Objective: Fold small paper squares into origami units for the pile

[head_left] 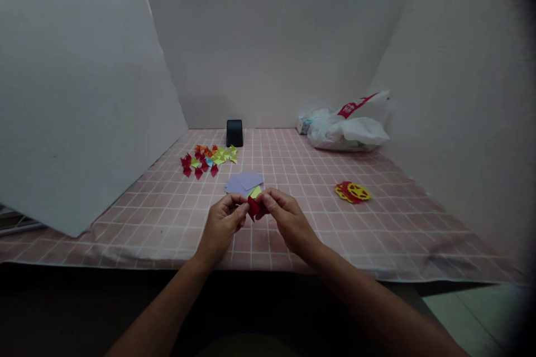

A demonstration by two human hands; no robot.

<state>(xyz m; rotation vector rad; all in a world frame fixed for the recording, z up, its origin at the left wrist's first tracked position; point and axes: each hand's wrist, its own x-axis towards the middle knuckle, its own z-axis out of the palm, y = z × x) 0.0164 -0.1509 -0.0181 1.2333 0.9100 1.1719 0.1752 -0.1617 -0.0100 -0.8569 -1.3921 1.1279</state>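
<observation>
Both of my hands meet above the near part of the pink checked tablecloth. My left hand and my right hand pinch a small folded red paper piece between their fingertips. Just behind it lies a small stack of lilac paper squares with a yellow-green sheet peeking out. The fingers of both hands are closed on the red piece.
A scatter of several folded red, orange and yellow-green paper pieces lies at the back left. A black phone stands upright at the back. A white plastic bag sits back right. A red-and-yellow paper ring lies right.
</observation>
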